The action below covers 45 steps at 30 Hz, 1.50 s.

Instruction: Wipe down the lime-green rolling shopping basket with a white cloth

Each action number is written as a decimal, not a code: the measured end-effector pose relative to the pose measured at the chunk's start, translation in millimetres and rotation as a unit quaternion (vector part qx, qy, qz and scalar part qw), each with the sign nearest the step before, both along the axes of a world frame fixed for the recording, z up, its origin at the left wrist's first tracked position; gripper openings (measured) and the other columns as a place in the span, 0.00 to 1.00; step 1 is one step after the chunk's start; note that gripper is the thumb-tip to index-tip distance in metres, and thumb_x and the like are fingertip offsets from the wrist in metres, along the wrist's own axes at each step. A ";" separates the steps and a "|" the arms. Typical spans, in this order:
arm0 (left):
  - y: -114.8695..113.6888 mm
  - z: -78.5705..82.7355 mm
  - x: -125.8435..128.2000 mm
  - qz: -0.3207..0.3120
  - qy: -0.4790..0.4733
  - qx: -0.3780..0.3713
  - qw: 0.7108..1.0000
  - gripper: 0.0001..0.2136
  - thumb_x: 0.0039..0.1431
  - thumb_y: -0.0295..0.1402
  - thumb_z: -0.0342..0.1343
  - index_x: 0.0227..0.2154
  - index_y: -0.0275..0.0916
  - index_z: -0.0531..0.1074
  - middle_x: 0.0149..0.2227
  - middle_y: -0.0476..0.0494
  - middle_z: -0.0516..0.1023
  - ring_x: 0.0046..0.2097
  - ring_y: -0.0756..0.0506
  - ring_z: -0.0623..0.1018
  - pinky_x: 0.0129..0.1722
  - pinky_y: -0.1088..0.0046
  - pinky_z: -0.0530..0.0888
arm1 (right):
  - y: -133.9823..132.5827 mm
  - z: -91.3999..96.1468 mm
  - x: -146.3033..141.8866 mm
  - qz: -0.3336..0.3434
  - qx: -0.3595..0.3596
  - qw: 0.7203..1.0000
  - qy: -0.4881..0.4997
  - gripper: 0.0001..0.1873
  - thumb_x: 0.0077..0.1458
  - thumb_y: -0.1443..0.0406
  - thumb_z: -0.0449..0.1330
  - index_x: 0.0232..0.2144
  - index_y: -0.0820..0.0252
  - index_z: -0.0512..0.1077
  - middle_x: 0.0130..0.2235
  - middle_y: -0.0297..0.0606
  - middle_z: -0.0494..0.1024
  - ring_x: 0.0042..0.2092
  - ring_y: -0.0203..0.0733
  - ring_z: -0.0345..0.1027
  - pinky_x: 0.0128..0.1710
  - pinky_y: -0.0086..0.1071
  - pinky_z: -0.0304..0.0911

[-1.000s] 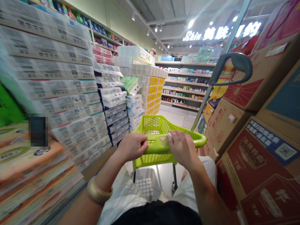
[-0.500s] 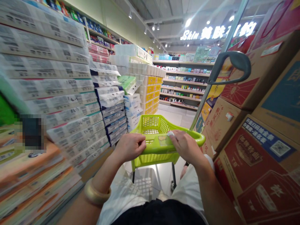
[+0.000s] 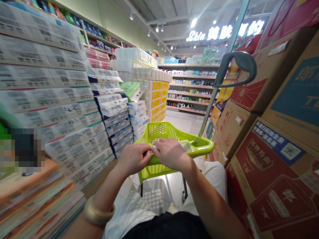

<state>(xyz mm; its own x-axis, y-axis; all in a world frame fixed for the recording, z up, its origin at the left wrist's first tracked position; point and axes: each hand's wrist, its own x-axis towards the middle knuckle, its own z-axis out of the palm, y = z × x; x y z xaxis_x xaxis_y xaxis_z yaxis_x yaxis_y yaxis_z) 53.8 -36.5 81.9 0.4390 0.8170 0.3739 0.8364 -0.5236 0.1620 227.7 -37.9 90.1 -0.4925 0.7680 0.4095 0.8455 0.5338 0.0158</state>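
Observation:
A lime-green shopping basket [image 3: 199,146] on a wheeled frame stands in the aisle just in front of me. My left hand [image 3: 133,158] is closed on the basket's near rim at its left side. My right hand [image 3: 170,153] lies over the same rim right beside the left, fingers curled, with a small white thing showing at its fingertips. A grey pull handle [image 3: 236,64] on a slanted metal pole rises from the basket's right side. A gold bangle [image 3: 97,212] sits on my left wrist.
Stacked tissue packs [image 3: 62,109] wall the aisle on the left. Brown and red cartons [image 3: 271,139] are piled close on the right. Ahead, pale floor [image 3: 181,122] leads to product shelves [image 3: 191,89] under a lit sign.
My right hand has slid left along the basket rim until it meets my left hand. The view has moved slightly forward down the aisle.

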 end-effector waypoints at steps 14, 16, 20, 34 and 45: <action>-2.7 0.6 2.0 0.025 0.003 0.006 1.000 0.13 0.57 0.36 0.42 0.19 0.39 0.61 0.22 0.49 0.71 0.26 0.50 0.68 0.26 0.72 0.52 | -32.9 -32.9 28.9 -0.103 0.103 0.967 0.211 0.16 0.64 0.60 0.50 0.47 0.58 0.72 0.48 0.44 0.75 0.51 0.48 0.65 0.55 0.43 0.56; -2.1 -0.2 1.5 0.022 0.002 0.010 1.000 0.13 0.57 0.36 0.43 0.19 0.40 0.62 0.22 0.49 0.71 0.26 0.50 0.68 0.26 0.72 0.53 | -37.5 -37.4 12.1 -0.070 0.114 0.968 0.212 0.16 0.62 0.60 0.52 0.49 0.57 0.72 0.50 0.42 0.74 0.54 0.48 0.62 0.58 0.44 0.54; -0.8 -0.9 -0.3 0.017 -0.002 0.008 1.000 0.14 0.58 0.37 0.43 0.19 0.40 0.62 0.22 0.49 0.70 0.26 0.50 0.68 0.26 0.73 0.54 | -43.6 -39.0 -8.7 0.005 0.110 0.971 0.212 0.15 0.61 0.60 0.54 0.48 0.53 0.72 0.51 0.37 0.74 0.56 0.46 0.61 0.59 0.41 0.52; 1.7 -2.1 0.5 0.007 -0.006 0.011 1.000 0.13 0.57 0.35 0.42 0.18 0.39 0.61 0.22 0.50 0.70 0.25 0.50 0.68 0.25 0.73 0.54 | -17.8 -54.8 59.6 -0.162 0.179 0.919 0.312 0.17 0.65 0.60 0.48 0.43 0.58 0.75 0.45 0.40 0.77 0.50 0.46 0.66 0.54 0.42 0.55; 2.6 -2.0 -1.4 0.001 -0.004 0.010 1.000 0.14 0.58 0.35 0.42 0.19 0.39 0.62 0.22 0.50 0.71 0.26 0.51 0.68 0.26 0.73 0.55 | -29.1 -44.8 31.2 -0.066 0.151 0.953 0.256 0.14 0.64 0.62 0.49 0.44 0.55 0.74 0.46 0.38 0.77 0.51 0.43 0.66 0.53 0.37 0.55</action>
